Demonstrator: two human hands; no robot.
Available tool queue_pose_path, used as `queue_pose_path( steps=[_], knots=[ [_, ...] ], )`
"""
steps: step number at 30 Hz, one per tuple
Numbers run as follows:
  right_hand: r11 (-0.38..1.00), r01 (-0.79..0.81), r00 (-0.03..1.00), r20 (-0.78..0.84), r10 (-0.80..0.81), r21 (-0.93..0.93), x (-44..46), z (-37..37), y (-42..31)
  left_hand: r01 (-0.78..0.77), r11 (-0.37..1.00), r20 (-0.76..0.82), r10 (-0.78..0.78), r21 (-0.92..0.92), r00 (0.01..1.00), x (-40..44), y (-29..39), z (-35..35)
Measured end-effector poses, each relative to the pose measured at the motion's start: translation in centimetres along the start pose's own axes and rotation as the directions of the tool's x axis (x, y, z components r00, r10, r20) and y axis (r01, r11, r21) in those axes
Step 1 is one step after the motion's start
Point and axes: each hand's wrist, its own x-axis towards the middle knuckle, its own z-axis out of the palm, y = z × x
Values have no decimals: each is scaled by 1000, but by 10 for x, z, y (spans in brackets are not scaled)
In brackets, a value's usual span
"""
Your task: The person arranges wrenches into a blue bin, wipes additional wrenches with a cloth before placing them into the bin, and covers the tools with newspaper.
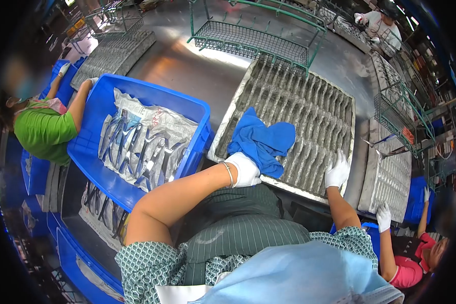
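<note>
A large grey tray point(309, 116) with rows of wavy slots and a pale rim lies in front of me. My left hand point(244, 169), in a white glove, is at its near left edge, against a crumpled blue cloth point(261, 139); the fingers are partly hidden, so its grip cannot be made out. The cloth lies over the left part of the tray. My right hand point(337, 171), also gloved in white, rests with fingers stretched on the tray's near right corner. A blue bin point(152, 87) to the left holds paper and several dark metal pieces point(131, 144).
A green wire rack point(253, 43) stands beyond the tray, another wire basket point(397, 114) at the right. A co-worker in green point(45, 124) is at the left, one in pink point(408, 271) at the lower right, another in white point(387, 33) at the far right. More trays point(390, 175) flank the table.
</note>
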Motion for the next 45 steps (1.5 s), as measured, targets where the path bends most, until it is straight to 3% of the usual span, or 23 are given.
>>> queue_pose_path(
  steps=[45],
  knots=[
    [1000, -11, 1000, -4, 11, 5, 0, -4, 1, -53, 999, -63, 54, 13, 997, 0, -3, 7]
  ],
)
